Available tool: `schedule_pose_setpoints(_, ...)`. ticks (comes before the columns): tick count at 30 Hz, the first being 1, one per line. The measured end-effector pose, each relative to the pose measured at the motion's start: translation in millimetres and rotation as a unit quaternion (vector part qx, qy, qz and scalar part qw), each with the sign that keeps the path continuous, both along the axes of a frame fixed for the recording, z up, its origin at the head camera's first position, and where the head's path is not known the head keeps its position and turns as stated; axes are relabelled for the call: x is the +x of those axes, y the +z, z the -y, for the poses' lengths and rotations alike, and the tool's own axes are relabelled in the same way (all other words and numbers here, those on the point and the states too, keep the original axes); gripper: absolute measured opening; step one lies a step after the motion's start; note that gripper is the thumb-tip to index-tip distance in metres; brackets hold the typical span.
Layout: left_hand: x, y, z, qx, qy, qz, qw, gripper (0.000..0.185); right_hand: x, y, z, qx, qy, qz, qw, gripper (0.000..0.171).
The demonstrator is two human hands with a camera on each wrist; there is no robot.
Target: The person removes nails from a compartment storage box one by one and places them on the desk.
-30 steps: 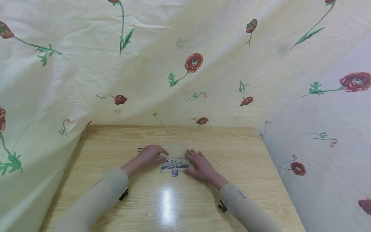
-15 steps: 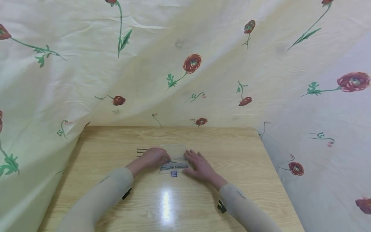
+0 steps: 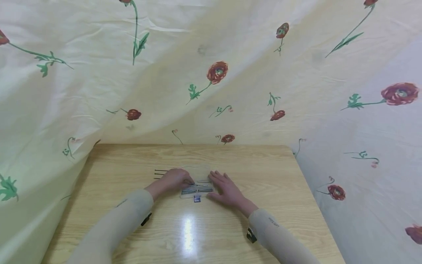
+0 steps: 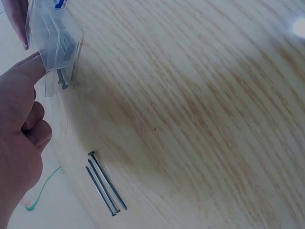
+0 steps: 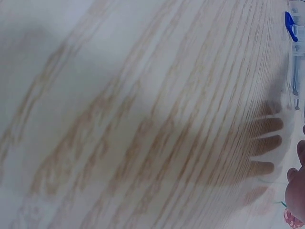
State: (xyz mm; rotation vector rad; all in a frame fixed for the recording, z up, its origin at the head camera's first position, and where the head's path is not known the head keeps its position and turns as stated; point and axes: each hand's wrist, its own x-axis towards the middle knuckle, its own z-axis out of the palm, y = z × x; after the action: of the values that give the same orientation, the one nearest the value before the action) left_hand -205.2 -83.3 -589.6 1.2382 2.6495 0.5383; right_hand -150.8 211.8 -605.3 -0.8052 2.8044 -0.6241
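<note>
A clear plastic box (image 3: 183, 196) lies with its lid raised or folded back on the table, and a blue latch (image 3: 197, 199) is on its near side. Metal nails (image 3: 205, 190) fill its compartments. My left hand (image 3: 174, 179) reaches in from the left, its fingertips down among the nails; whether they pinch one is hidden. In the left wrist view, the index finger goes behind the box wall while other fingers curl. My right hand (image 3: 226, 189) lies at the box's right edge with fingers spread. Three loose nails (image 4: 105, 183) lie side by side left of the box.
The wooden table (image 3: 263, 165) has a bright light reflection (image 3: 188, 234) near its front. A floral cloth (image 3: 158, 91) hangs behind the table and along both sides. Dark straps (image 3: 251, 235) show at the wrists below the sleeves.
My left hand has moved right and slightly down into the box, its fingers closing in among the nails. The loose nails on the left are more exposed. My right hand stays at the box edge.
</note>
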Motion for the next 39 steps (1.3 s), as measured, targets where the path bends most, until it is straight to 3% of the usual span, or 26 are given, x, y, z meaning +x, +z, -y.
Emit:
schedule_pose_setpoints(15,7.8,2.9,-8.8,-0.014,0.022,-0.010,0.9996,0.007,0.5,0.5,1.4,0.002,-0.006,0.011,1.000,0.083)
schedule_pose_setpoints(30,1.4,2.1,-9.9,-0.021,0.009,-0.005,0.9997,0.004,0.4,-1.8,1.5,-0.002,-0.007,0.002,1.000,0.083)
schedule_pose_setpoints(39,5.9,4.5,-7.6,-0.015,0.024,0.031,0.9991,0.006,1.1,-3.0,2.1,0.000,-0.004,-0.008,1.000,0.083)
